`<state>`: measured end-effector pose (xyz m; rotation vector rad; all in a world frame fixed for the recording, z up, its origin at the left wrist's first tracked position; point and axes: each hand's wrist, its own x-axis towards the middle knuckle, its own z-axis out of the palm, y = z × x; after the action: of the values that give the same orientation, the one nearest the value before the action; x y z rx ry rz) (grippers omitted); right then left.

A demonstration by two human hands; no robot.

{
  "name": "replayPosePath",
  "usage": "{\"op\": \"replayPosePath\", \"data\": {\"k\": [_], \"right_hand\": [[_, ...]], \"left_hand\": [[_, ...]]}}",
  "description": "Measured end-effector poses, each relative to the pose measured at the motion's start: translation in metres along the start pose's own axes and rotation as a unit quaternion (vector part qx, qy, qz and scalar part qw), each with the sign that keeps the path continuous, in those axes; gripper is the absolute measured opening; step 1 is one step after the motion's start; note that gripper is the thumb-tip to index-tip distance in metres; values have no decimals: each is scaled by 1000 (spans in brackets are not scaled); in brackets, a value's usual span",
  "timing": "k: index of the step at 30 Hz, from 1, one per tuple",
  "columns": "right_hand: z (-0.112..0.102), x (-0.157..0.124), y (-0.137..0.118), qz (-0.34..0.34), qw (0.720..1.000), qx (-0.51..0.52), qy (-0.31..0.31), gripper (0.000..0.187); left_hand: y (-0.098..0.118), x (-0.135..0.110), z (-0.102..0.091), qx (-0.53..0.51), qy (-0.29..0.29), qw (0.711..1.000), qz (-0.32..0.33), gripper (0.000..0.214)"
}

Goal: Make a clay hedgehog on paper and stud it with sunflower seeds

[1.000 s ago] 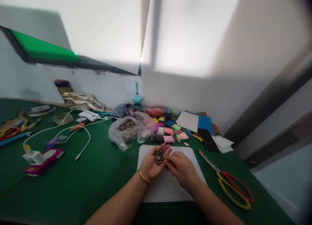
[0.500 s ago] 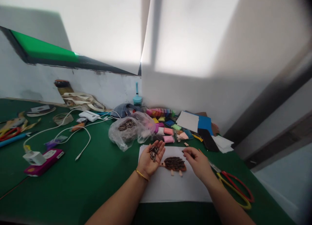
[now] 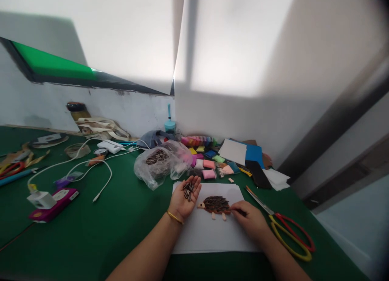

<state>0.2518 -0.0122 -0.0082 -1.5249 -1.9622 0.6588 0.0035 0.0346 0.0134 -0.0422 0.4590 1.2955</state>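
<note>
My left hand [image 3: 180, 204] lies palm up with a small heap of striped sunflower seeds [image 3: 188, 190] cupped in it. Beside it, on white paper [image 3: 209, 237], is a hedgehog figure [image 3: 216, 204] with a pale snout, pale feet, a brown body and a back covered in dark seeds. My right hand [image 3: 251, 221] is at the figure's rear end, thumb and forefinger pinched together. What they pinch is mostly hidden; a dark sliver like a sunflower seed shows at the fingertips.
Large scissors [image 3: 284, 228] with red and yellow handles lie right of the paper. Behind it are a clear bag [image 3: 152, 167] of seeds and several coloured clay packets [image 3: 209, 164]. A white charger [image 3: 42, 200] and cables are on the green table [image 3: 100, 236] at left.
My right hand has come down and closer, from above the paper to the hedgehog's rear edge. My left hand still holds the seeds in nearly the same place.
</note>
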Motion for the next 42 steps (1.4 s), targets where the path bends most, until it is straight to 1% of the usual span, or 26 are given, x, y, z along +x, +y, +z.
{"op": "replayPosePath", "data": {"k": [7, 12, 18, 21, 26, 34, 38, 42], "right_hand": [[4, 1, -8, -31, 999, -35, -17, 22], [6, 2, -13, -40, 996, -65, -38, 23], [9, 3, -13, -42, 994, -90, -45, 23], [8, 1, -12, -37, 996, -77, -35, 22], [5, -1, -10, 0, 998, -64, -13, 20], [7, 1, -9, -6, 998, -60, -8, 19], [8, 1, -6, 16, 999, -47, 2, 23], [8, 1, -3, 7, 999, -40, 10, 26]], "left_hand": [[-1, 1, -2, 2, -6, 1000, -2, 21], [-1, 1, -3, 5, -10, 1000, -1, 20], [-1, 2, -4, 7, -10, 1000, -4, 20], [-1, 3, -4, 6, -9, 1000, -4, 21], [-1, 3, -5, 5, -9, 1000, -3, 20], [-2, 1, -4, 3, -4, 1000, -9, 20], [-3, 1, -2, 3, 1, 1000, -10, 20], [-4, 0, -1, 3, 3, 1000, -14, 20]]}}
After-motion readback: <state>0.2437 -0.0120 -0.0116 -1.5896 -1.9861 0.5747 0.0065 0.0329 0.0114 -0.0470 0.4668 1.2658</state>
